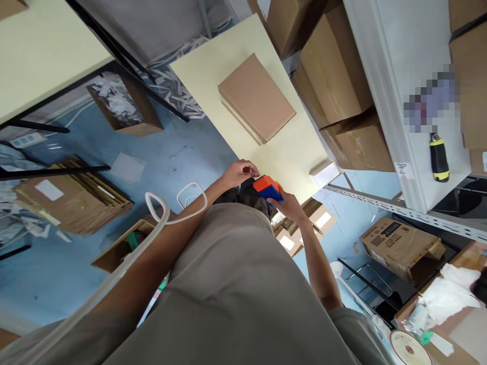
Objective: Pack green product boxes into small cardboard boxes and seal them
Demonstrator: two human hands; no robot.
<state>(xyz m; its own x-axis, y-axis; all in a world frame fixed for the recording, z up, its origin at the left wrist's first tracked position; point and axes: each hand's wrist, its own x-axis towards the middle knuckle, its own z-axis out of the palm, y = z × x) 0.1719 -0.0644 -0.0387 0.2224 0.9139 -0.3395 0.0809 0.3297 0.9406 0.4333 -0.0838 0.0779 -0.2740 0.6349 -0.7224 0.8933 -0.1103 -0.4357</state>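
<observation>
My right hand (288, 205) is wrapped round a small box-shaped orange and blue thing (268, 188), orange on top and blue on the side. Its exact kind does not show. Just to its left is my left hand (239, 174), fingers curled in toward the thumb as in a pinch; what they hold, if anything, is too small to make out. Both hands are at the near edge of a pale yellow table (201, 71). Farther up on that table lies a stack of flat brown cardboard boxes (256, 99).
A small white box (324, 173) sits at the table's right corner. Shelving (403, 101) with cartons (335, 66) and a yellow-black handled tool (439, 158) stands at right. Flattened cardboard (72, 197) and a box of paper scraps (125, 104) are on the floor at left. A white tube (125, 263) crosses my left arm.
</observation>
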